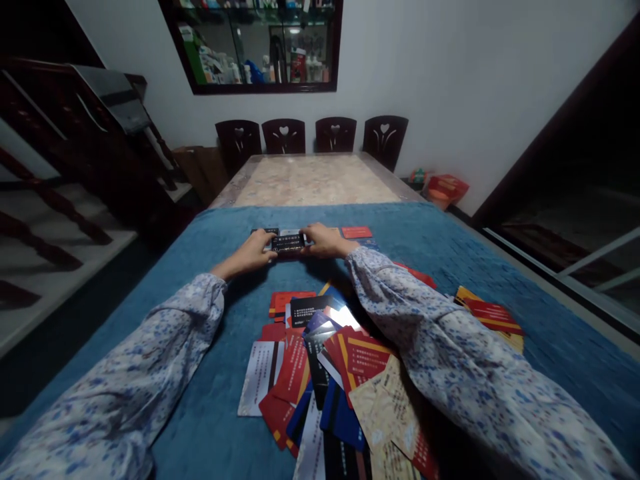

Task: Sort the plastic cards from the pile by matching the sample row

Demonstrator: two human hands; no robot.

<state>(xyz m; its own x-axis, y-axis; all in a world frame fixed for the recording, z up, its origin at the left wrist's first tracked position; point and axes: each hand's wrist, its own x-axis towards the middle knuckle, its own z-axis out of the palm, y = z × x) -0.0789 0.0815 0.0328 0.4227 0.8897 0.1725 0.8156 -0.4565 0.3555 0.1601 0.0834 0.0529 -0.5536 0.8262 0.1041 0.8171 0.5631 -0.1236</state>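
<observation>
Both arms reach forward over the blue cloth. A black card (pixel 289 243) with pale print lies between my hands, perhaps on top of others. My left hand (pixel 255 249) grips its left end with fingers and thumb. My right hand (pixel 323 241) closes on its right end. Just behind are another black card (pixel 265 232) and a pale card, partly covered by the hands. A red card (pixel 357 232) lies beyond my right wrist. Nearer to me spreads a loose heap of red, blue, black, white and beige cards (pixel 370 360), overlapping at many angles, partly hidden by my right sleeve.
The blue cloth (pixel 195 360) covers the near part of a long table (pixel 320 177). More red and yellow cards (pixel 493 317) lie at the right. Several dark chairs (pixel 285 137) stand at the far end. Stair railings (pixel 45 193) rise on the left.
</observation>
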